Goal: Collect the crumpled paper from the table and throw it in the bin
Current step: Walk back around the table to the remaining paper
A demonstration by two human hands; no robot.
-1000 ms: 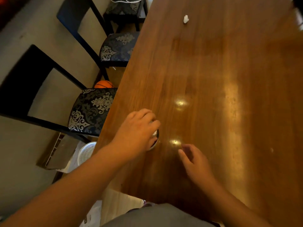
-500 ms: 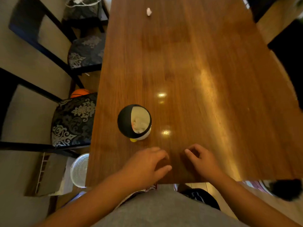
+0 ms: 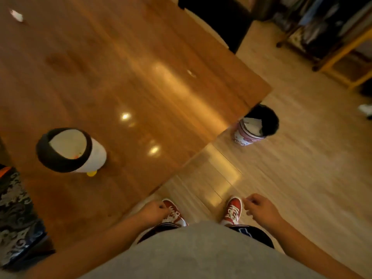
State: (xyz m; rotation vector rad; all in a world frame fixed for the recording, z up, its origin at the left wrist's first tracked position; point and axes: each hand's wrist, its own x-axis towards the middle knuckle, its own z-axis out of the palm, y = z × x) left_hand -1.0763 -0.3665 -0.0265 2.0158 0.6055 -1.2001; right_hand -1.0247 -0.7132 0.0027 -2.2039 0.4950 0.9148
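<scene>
In the head view, the small white wad of crumpled paper (image 3: 17, 15) lies on the glossy brown wooden table (image 3: 124, 63), near the picture's upper left corner. It is smeared by motion blur, so it shows only as a pale, ragged lump with a faint shadow beside it, and its folds cannot be made out. It is well apart from both hands. Nearer on the same table stands a small round bin with a black rim, white body and yellow foot (image 3: 70, 150). Its white inside is visible, with an orange speck low in it. 1 more pale fleck (image 3: 191, 73) sits near the table's right edge, too blurred to tell what it is. Past the table's corner, on the pale wooden floor (image 3: 302, 168), stands a pink-and-white patterned waste bin with a black liner (image 3: 255, 125) and white paper showing inside. The left hand (image 3: 155, 210) and the right hand (image 3: 259, 210) hang low in front of the grey shirt (image 3: 201, 254), above 2 red-and-white laced shoes (image 3: 233, 210). The fingers of both are loosely curled, and nothing can be seen in either.
</scene>
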